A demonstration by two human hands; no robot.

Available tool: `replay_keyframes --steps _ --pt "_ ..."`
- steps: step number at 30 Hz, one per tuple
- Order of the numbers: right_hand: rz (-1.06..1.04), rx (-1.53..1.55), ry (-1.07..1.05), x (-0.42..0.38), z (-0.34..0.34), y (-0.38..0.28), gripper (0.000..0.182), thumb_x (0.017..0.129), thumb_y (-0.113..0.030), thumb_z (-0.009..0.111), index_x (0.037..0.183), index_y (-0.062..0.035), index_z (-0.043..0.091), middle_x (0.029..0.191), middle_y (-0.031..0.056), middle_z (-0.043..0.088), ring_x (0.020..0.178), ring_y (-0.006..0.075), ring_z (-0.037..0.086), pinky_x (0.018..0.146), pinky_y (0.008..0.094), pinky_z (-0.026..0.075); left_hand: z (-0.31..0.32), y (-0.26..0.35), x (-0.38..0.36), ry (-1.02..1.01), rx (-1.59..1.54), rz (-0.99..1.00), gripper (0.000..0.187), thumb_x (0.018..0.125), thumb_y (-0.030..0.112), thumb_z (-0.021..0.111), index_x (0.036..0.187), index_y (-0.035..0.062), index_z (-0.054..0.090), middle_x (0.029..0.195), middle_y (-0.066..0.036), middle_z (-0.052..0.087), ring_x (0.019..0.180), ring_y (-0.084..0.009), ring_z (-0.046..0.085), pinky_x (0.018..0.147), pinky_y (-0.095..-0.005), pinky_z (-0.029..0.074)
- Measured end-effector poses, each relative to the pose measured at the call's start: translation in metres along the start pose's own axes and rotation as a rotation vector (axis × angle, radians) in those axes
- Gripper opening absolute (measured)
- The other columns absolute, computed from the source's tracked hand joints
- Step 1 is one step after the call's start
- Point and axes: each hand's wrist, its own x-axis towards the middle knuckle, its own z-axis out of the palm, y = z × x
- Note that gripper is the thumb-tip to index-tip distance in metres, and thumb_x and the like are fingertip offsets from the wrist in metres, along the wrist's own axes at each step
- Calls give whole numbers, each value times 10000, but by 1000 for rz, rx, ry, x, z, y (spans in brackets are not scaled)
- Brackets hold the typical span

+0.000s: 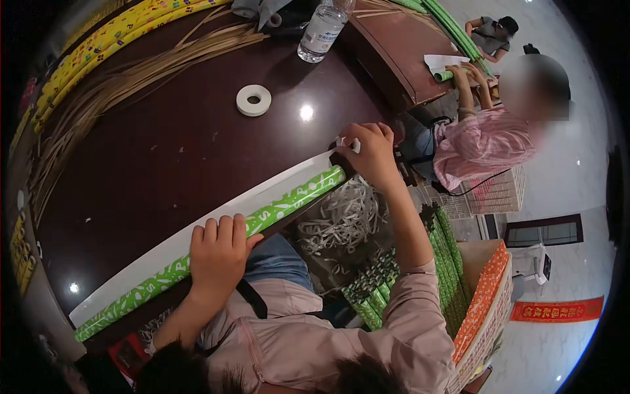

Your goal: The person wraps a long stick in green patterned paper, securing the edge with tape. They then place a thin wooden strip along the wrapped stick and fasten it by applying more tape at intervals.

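A long green patterned roll of wrapping paper [295, 199] lies along the table's near edge, its white inner side [157, 251] spread out flat beyond it. My left hand [220, 253] is closed over the middle of the roll, with the fingers on top and the thumb alongside. Just past the roll's right end, my right hand [371, 152] has its fingers drawn together at the paper's corner. Small white bits show at those fingertips, too small to name. Farther back on the dark table [164, 157] lies a roll of white tape [253, 100].
Behind the tape stands a water bottle [321, 36]. Thin brown strips [131, 79] and yellow patterned rolls [85, 59] lie at the back left. White paper scraps [344, 213] and green rolls [446, 256] are below, right. A person in pink [485, 144] handles green paper at another table.
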Motion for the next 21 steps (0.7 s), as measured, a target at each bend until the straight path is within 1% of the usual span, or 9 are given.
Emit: replay_keyframes --steps 3,4,6,7,9,10,14,18,21 --pt "-89 -263 107 -3 -3 -17 267 742 -178 762 980 -117 657 936 6 666 1058 241 576 1054 530 298 -1 -5 -8 34 -16 2 430 843 428 640 1012 34 600 818 -48 499 754 -206 491 659 -336 400" --pt "-156 -314 131 -3 -13 -29 326 740 -227 779 1029 -122 667 1011 29 654 1073 241 566 1047 521 308 -2 -3 -9 15 -30 -6 436 826 410 675 1018 26 604 822 -62 507 766 -217 503 676 -346 419" --pt "-380 -29 -2 -5 -28 -52 410 734 -293 794 1090 -129 672 1027 43 642 1083 242 556 1024 483 334 -3 -3 -11 -8 -42 -25 445 809 393 710 1025 18 607 826 -75 516 777 -228 514 694 -356 438" --pt "-455 182 -193 -7 -27 -58 492 714 -363 804 1126 -130 668 1032 50 627 1064 251 549 987 438 360 -1 -3 -11 5 -64 -14 448 808 392 713 1025 14 605 823 -77 514 776 -230 514 688 -353 439" --pt "-612 208 -354 -10 -18 -70 538 659 -320 832 1130 -112 674 1069 53 619 1037 259 549 929 393 390 -1 -4 -11 19 -80 -21 451 808 390 715 1024 10 604 820 -79 513 775 -231 514 683 -351 440" --pt "-708 125 -297 -12 -9 -70 524 668 -337 824 1117 -111 676 1060 46 625 1006 249 559 914 390 401 -2 -6 -13 27 -88 -12 450 804 381 721 1020 5 603 819 -81 512 770 -233 513 673 -348 440" --pt "-704 165 -351 -7 2 -72 496 683 -338 815 1100 -108 677 1036 49 630 971 248 570 909 393 409 -2 -13 -12 80 -80 9 416 801 382 705 994 31 593 821 -63 504 765 -219 511 670 -327 435" --pt "-572 330 -225 15 21 -78 429 726 -313 802 1060 -80 669 977 57 628 940 265 576 881 397 413 -3 -10 -16 73 -86 18 426 779 369 725 998 28 592 826 -65 506 764 -223 512 668 -327 437" --pt "-574 387 -351 32 30 -82 398 765 -314 782 1059 -72 665 924 59 615 918 263 576 889 386 403 -4 -8 -18 77 -79 13 436 764 359 738 1005 26 592 829 -66 505 756 -223 508 656 -334 433"
